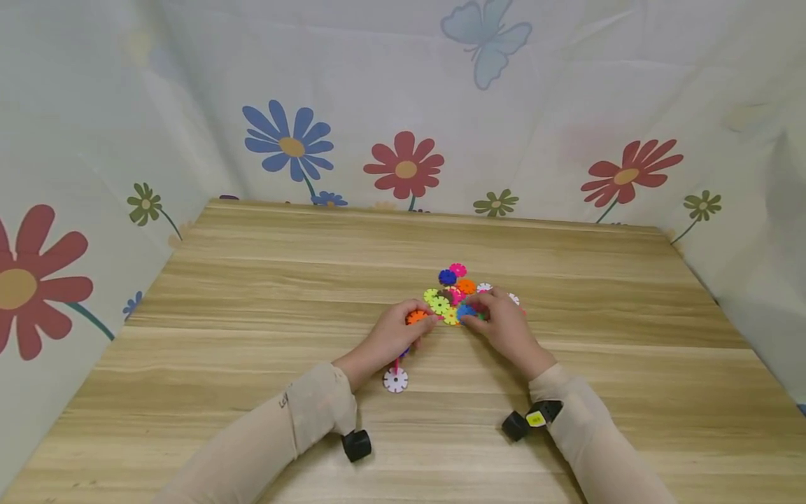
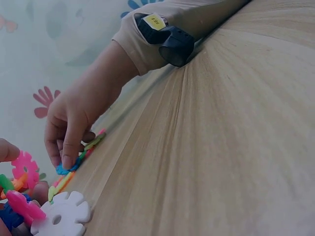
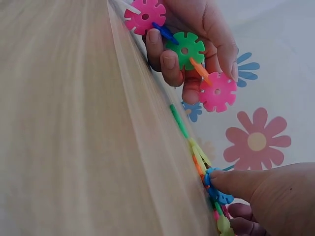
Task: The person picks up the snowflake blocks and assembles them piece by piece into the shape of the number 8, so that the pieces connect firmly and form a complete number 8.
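Note:
My left hand holds a chain of notched plastic discs joined edge to edge. In the right wrist view the chain shows a pink disc, a blue one seen edge-on, a green disc, an orange one edge-on and an end pink disc near the thumb. Its white disc hangs at the near end, below the palm. Over the loose discs, my right hand pinches a light blue disc between thumb and fingers. Its other fingers are partly hidden in the head view.
Loose notched discs lie in a pile on the wooden table, among them yellow discs, a dark blue disc, an orange disc and a white disc. A flower-printed cloth hangs behind the table and at its sides.

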